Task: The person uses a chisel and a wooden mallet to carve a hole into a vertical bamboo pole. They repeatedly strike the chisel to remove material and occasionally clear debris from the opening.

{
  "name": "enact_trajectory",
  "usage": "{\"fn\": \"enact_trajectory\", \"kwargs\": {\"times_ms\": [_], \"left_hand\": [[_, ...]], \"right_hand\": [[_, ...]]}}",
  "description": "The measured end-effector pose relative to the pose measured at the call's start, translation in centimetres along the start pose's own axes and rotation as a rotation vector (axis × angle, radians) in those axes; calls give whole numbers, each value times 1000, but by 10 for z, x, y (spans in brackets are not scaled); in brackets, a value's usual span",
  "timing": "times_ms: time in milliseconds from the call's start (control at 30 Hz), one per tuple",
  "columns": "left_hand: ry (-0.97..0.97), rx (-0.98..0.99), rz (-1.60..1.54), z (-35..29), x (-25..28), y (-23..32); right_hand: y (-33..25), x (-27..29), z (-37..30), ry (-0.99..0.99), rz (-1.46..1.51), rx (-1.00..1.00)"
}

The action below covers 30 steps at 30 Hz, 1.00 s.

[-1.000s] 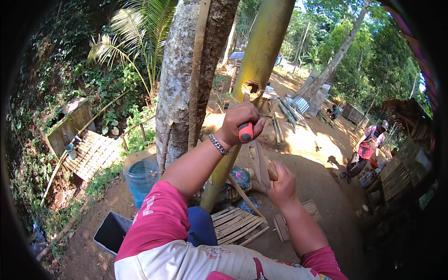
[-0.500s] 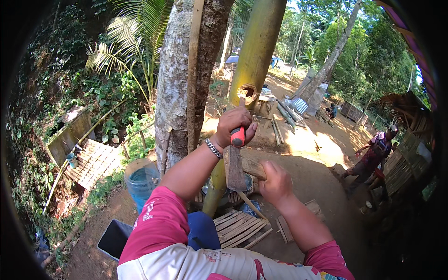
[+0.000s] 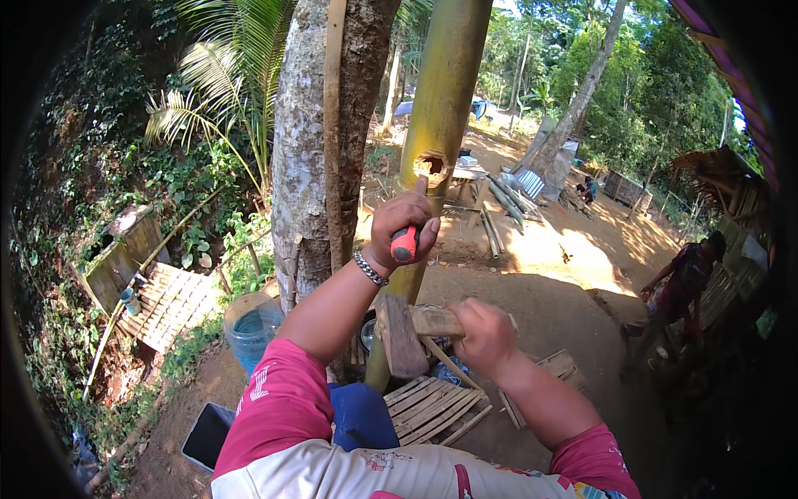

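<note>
A thick yellow-green bamboo pole point(image 3: 449, 91) stands upright before me with a ragged hole point(image 3: 432, 169) cut in its wall. My left hand point(image 3: 399, 220) is closed round a chisel point(image 3: 406, 244) with a red and black handle. Its blade points up and away, its tip at the hole's lower edge. Below and to the right, my right hand point(image 3: 484, 334) grips the short wooden handle of a hatchet point(image 3: 401, 339). The dark hatchet head hangs below the chisel's handle end, apart from it.
A tree trunk point(image 3: 301, 150) rises just left of the pole. Lower down are a blue plastic container point(image 3: 251, 333), a dark bin point(image 3: 208, 437) and a slatted bamboo rack point(image 3: 436, 412). Another person point(image 3: 686, 283) is at the right beside a woven wall. Cut poles point(image 3: 504, 200) lie farther back.
The hatchet has dropped lower, away from the chisel's handle end. My left hand keeps the chisel at the hole. The person at the right has changed posture.
</note>
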<state>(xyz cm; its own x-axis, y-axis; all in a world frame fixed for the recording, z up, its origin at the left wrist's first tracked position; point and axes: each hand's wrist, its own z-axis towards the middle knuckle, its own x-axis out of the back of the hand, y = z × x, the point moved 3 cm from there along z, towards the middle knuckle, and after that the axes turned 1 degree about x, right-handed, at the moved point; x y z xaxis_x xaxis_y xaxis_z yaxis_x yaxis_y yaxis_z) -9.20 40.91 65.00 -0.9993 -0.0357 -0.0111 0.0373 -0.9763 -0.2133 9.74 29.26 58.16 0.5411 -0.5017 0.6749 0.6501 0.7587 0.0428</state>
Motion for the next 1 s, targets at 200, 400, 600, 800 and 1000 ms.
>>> {"fn": "enact_trajectory", "kwargs": {"times_ms": [200,400,600,800,1000], "left_hand": [[5,3,17,-3,2,-2],[-60,-53,-4,-13,1,6],[-73,-54,-35,-24,4,9],[-70,-39,-3,-29,8,5],[-97,-27,-55,-35,13,7]], "right_hand": [[7,-3,7,-26,-38,-59],[-2,2,4,64,42,91],[1,-5,4,23,48,39],[-11,-8,2,-21,89,69],[-30,-8,-10,-5,225,223]]}}
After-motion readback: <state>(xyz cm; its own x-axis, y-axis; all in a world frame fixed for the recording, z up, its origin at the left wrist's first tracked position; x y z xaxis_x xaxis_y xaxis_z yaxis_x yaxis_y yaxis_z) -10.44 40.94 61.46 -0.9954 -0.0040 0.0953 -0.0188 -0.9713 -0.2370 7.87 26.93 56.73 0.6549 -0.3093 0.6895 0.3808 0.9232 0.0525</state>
